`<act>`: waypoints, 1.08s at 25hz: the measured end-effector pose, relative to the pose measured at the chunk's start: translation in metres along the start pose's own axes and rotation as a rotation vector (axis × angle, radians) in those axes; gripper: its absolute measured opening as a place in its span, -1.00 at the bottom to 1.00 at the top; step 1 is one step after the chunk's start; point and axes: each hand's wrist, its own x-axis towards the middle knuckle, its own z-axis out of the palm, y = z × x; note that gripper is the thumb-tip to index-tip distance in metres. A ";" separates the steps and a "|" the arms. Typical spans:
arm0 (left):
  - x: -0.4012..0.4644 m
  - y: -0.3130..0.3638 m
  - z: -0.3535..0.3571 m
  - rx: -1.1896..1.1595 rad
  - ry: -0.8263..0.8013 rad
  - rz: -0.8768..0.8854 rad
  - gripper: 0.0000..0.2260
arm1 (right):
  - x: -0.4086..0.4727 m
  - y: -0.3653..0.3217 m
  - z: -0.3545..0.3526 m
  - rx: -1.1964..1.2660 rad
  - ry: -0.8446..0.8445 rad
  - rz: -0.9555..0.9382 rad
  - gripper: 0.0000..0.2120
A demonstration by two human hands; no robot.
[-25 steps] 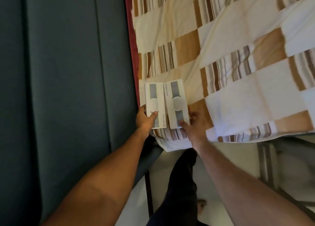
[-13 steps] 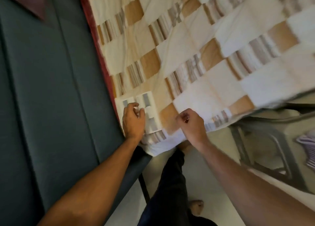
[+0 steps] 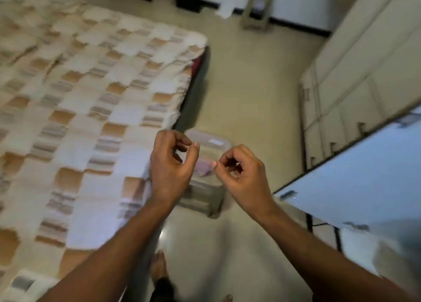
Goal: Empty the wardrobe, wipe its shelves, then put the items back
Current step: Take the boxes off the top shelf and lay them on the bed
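Both my hands hang in the air over the floor beside the bed. My left hand (image 3: 173, 162) has loosely curled fingers and holds nothing. My right hand (image 3: 239, 174) is also loosely curled and holds nothing. Under them on the floor stands a pale translucent plastic container (image 3: 211, 142) with something pinkish inside. A white box with a grey patch (image 3: 22, 283) lies blurred on the bed's near corner. The cream wardrobe (image 3: 355, 73) stands at the right, and a pale blue door panel (image 3: 364, 176) juts out from it.
The bed with its brown-and-white checked sheet (image 3: 79, 119) fills the left. A strip of beige floor (image 3: 250, 96) runs between the bed and the wardrobe. A small stool (image 3: 257, 10) stands by the far wall. My bare feet show at the bottom.
My hands have let go of the white boxes and lifted off the bed. The view has swung right, from the bed's edge to the floor and wardrobe.
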 end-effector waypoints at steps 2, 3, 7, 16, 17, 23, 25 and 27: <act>-0.001 0.062 0.052 -0.110 -0.087 0.126 -0.84 | -0.016 -0.006 -0.077 -0.061 0.126 -0.004 -0.84; -0.005 0.098 0.084 -0.175 -0.142 0.190 -0.84 | -0.028 -0.010 -0.122 -0.108 0.219 -0.006 -0.83; -0.042 0.220 0.187 -0.436 -0.403 0.374 -0.86 | -0.084 -0.024 -0.266 -0.230 0.580 0.019 -0.81; -0.141 0.388 0.330 -0.805 -1.014 0.633 -0.79 | -0.211 -0.047 -0.448 -0.585 1.225 0.212 -0.81; -0.148 0.399 0.342 -0.816 -1.066 0.660 -0.78 | -0.225 -0.047 -0.459 -0.612 1.283 0.236 -0.82; -0.215 0.447 0.398 -0.892 -1.333 0.780 -0.84 | -0.323 -0.045 -0.497 -0.791 1.602 0.485 -0.83; -0.237 0.457 0.411 -0.896 -1.399 0.801 -0.83 | -0.353 -0.043 -0.510 -0.832 1.657 0.569 -0.87; -0.259 0.468 0.424 -0.918 -1.456 0.819 -0.82 | -0.385 -0.042 -0.532 -0.847 1.715 0.670 -0.90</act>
